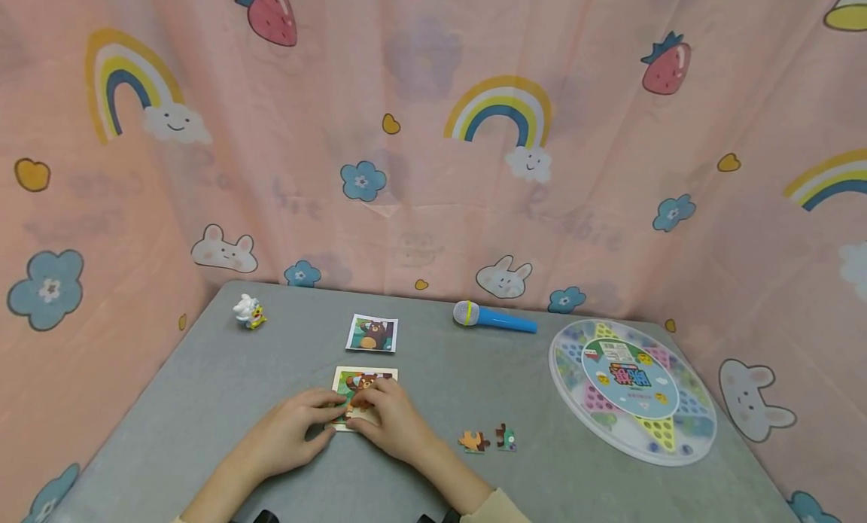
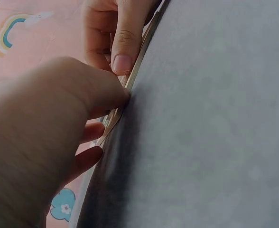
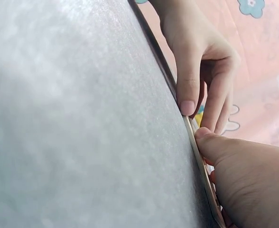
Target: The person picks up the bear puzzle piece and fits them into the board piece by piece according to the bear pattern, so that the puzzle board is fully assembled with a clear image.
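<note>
A small square jigsaw puzzle (image 1: 344, 374) with a brown bear picture and a cream border lies on the table, partly covered by both hands. My left hand (image 1: 291, 433) grips its left side, thumb near the close corner and fingertips over the picture. Bent over the puzzle's right part, my right hand (image 1: 400, 425) pinches a piece of the picture between thumb and fingers; the piece is mostly hidden. The wrist views show the puzzle's thin edge (image 3: 199, 159) low along the table, with both thumbs close to it. Two loose puzzle pieces (image 1: 474, 442) lie to the right.
Behind the puzzle is a bear picture card (image 1: 372, 334). A blue toy microphone (image 1: 501, 319) lies at the back, a small white and yellow figurine (image 1: 250, 311) stands back left. At right is a round Chinese checkers board (image 1: 569, 395). A pink patterned curtain (image 1: 420, 229) hangs behind.
</note>
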Demonstrator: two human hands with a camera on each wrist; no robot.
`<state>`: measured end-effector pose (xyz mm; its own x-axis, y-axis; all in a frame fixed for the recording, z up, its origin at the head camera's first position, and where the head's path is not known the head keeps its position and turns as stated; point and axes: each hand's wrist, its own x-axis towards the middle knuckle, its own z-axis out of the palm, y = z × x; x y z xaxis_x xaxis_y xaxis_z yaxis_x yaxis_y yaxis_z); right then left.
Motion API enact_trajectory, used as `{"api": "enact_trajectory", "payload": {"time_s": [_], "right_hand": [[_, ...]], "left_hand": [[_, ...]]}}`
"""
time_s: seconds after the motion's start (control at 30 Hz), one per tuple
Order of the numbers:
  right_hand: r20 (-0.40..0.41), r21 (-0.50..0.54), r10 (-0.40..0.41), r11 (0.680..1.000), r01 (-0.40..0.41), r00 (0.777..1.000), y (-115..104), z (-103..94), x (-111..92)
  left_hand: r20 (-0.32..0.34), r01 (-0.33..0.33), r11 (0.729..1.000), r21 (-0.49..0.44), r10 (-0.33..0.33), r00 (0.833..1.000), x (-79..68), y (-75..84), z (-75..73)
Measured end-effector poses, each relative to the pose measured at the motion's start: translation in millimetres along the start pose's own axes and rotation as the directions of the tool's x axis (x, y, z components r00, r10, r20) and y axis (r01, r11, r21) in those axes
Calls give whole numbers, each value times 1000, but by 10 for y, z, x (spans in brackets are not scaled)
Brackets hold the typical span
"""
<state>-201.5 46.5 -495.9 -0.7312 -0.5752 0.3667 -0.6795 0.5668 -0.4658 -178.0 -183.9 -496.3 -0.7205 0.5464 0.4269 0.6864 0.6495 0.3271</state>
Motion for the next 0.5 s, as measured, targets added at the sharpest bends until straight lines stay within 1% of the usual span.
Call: {"api": "enact_trajectory", "payload": {"time_s": [0.2, 0.5], "right_hand": [[10, 7, 14, 1000, -14, 1000, -2, -2, -5], [12, 14, 18, 1000, -18, 1000, 6, 3, 1]], "left_hand": [[-23, -45, 999, -1, 44, 999, 4, 0, 3], [-18, -42, 999, 2, 42, 999, 10, 0, 7]]}}
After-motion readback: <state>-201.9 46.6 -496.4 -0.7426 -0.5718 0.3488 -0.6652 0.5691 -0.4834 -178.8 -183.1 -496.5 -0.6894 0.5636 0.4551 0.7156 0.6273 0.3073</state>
